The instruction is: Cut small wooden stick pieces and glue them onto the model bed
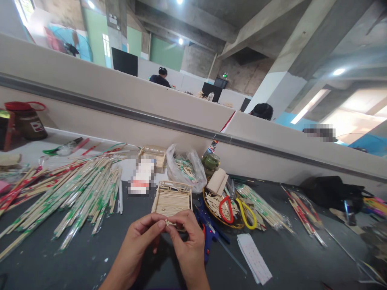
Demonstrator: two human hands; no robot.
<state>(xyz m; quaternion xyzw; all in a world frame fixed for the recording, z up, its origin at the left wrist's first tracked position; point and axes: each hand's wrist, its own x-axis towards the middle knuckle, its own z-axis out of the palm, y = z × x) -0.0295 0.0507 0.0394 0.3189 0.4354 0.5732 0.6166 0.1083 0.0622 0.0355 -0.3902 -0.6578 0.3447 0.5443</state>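
You are pinching a tiny wood piece point(166, 222) between your left hand point(144, 235) and right hand point(186, 237), just in front of the little stick house point(172, 197). I think you are fitting it on, so line it up gently.

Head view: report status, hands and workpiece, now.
Left hand and right hand together, fingers pinching a small wooden stick piece. Stick-built tray just beyond on the table. Blue glue gun beside right hand; wrapped chopsticks left.

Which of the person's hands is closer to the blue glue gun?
The right hand. It sits right beside the blue glue gun, almost touching it. The left hand is farther off, on the other side of the right hand.
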